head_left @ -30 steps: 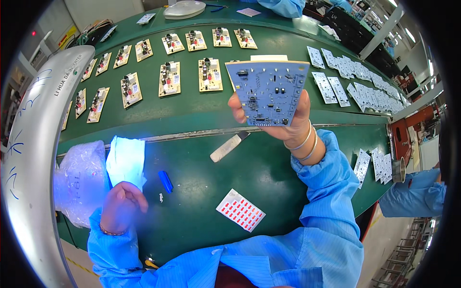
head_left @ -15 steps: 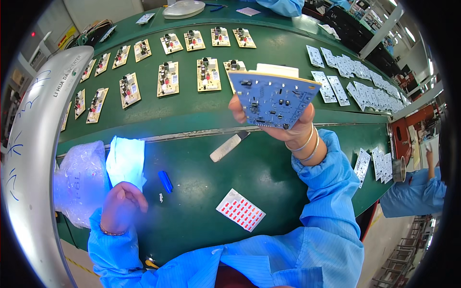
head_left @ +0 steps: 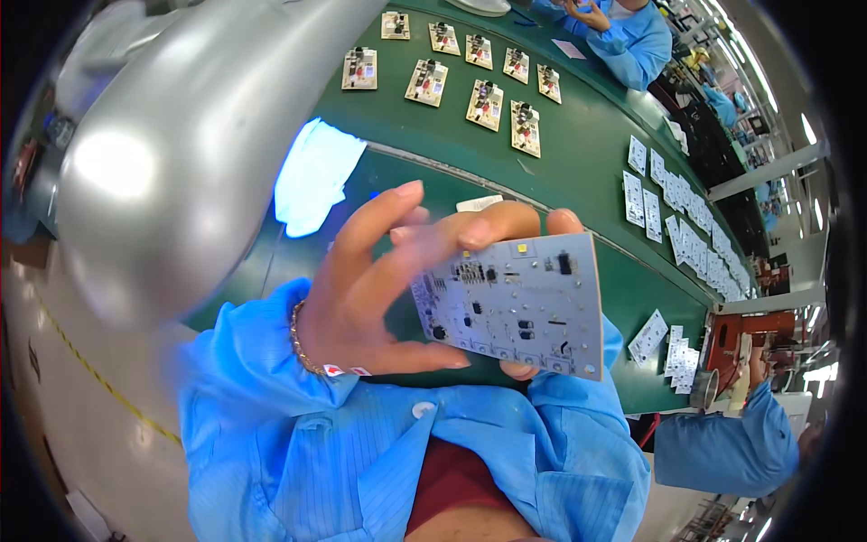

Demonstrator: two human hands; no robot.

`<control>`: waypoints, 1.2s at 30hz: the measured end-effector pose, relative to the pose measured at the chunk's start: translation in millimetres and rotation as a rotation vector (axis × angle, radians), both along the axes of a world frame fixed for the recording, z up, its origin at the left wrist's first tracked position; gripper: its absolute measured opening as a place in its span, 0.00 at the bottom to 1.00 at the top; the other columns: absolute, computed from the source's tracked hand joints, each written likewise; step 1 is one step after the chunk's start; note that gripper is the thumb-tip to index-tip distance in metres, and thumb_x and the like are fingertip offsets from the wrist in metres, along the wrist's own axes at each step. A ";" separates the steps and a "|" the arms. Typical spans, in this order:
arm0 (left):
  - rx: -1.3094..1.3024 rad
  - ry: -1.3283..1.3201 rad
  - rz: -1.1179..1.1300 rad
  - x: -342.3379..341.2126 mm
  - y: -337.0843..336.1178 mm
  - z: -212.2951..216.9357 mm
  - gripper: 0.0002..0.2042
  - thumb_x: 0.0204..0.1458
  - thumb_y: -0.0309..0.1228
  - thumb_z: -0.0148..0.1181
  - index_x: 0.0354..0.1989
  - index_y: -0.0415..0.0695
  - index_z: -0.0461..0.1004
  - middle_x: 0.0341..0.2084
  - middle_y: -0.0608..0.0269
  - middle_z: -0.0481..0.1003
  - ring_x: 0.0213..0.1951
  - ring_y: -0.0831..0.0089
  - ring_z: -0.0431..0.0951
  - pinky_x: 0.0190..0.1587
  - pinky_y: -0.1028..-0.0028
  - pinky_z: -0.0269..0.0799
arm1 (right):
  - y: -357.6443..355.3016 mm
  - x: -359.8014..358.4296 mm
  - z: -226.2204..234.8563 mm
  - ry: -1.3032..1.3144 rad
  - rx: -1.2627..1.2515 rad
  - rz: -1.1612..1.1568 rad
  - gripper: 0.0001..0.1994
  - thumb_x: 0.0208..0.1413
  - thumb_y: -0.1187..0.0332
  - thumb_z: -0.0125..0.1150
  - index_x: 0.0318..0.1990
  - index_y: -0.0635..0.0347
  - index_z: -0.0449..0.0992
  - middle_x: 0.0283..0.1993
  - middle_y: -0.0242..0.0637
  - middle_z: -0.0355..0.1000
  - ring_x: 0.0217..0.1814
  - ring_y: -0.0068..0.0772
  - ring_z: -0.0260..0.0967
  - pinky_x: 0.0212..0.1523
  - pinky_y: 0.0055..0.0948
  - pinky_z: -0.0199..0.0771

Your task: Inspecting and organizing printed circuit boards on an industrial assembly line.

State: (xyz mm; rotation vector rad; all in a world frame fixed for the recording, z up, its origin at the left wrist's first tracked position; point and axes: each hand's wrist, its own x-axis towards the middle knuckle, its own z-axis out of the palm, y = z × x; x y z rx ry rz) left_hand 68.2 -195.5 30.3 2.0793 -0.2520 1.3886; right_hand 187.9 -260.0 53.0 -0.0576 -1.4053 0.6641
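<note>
A pale circuit board (head_left: 515,303) with small black parts stands tilted in front of my chest, its component face turned to me. My right hand (head_left: 515,223) grips it from behind; fingertips show over its top edge and a fingertip below, with the palm hidden. At the board's left end is my left hand (head_left: 348,289), fingers spread and slightly blurred, one crossing the upper corner. Its thumb lies near the lower edge; I cannot tell whether it touches. Small red-arrow stickers (head_left: 334,369) are at my left wrist, beside a bracelet.
A large silver lamp housing (head_left: 163,181) blocks the left side. Beside it lies a brightly lit white cloth (head_left: 316,176). Tan boards (head_left: 486,106) stand in rows across the green bench (head_left: 578,172), pale boards (head_left: 635,199) on the right. Co-workers sit at far right (head_left: 632,41) and lower right (head_left: 722,443).
My head view has turned and shifted, bringing the lamp housing further in. The board has come closer to my chest and turned. My left hand has moved from the bench up to it.
</note>
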 end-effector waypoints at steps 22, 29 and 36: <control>0.353 -0.004 -0.018 -86.5 -18.0 50.5 0.22 0.24 0.30 0.57 0.36 0.48 0.73 0.42 0.43 0.65 0.34 0.58 0.67 0.33 0.69 0.65 | -59.7 -81.6 11.5 -0.213 0.278 -0.737 0.46 0.33 0.59 0.68 0.57 0.61 0.43 0.47 0.56 0.57 0.46 0.46 0.59 0.41 0.39 0.63; 0.359 -0.129 -0.015 -92.9 -18.9 50.3 0.20 0.23 0.28 0.53 0.34 0.50 0.73 0.41 0.43 0.66 0.36 0.57 0.67 0.34 0.69 0.66 | -64.6 -98.2 9.3 -0.206 0.304 -0.732 0.41 0.37 0.66 0.65 0.57 0.59 0.45 0.49 0.57 0.56 0.48 0.50 0.59 0.44 0.43 0.62; 0.369 -0.152 -0.004 -96.6 -19.9 51.1 0.19 0.23 0.31 0.53 0.32 0.50 0.74 0.42 0.43 0.66 0.37 0.56 0.67 0.37 0.67 0.65 | -70.1 -100.4 8.7 -0.239 0.296 -0.756 0.41 0.36 0.68 0.66 0.58 0.58 0.45 0.50 0.58 0.55 0.47 0.51 0.61 0.46 0.42 0.60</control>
